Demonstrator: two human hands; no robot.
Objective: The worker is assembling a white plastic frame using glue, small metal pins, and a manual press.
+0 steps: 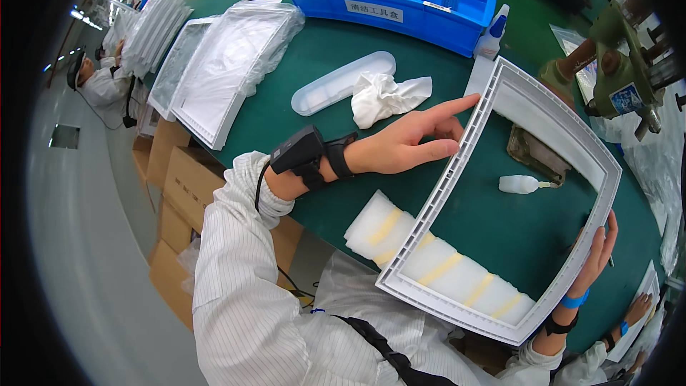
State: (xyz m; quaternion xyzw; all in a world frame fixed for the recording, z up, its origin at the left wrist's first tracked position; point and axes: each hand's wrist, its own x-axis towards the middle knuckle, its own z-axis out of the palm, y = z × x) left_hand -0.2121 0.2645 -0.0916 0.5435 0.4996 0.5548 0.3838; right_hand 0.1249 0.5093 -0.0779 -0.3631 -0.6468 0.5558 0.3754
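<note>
Light, stiff white frame [457, 171], steadied over the green worktop [343, 50] by left hand [407, 144] fingers extended flat and right hand [597, 257] fingers curled round opposite rails.

Factory assembly line, light-mfg. type. Evidence: long green-matted workbench [343, 193], used as shared workstation; blue plastic parts bin [400, 0] w/ compartments, set at far edge; stacks of white moulded frames in clear plastic bags [229, 57], laid out at left; brown cardboard cartons [179, 179] stored beneath bench; green bench-mounted press/fixture [618, 71] seen at right. White striped cleanroom-style smock [243, 293] is worn by operator, w/ wrist-mounted scanner [300, 151] strapped on. A second smocked worker [96, 78] is seen further down the line, upper left. White foam pad w/ yellow strips [443, 264] and small glue bottle [520, 184] are kept on mat.
</note>
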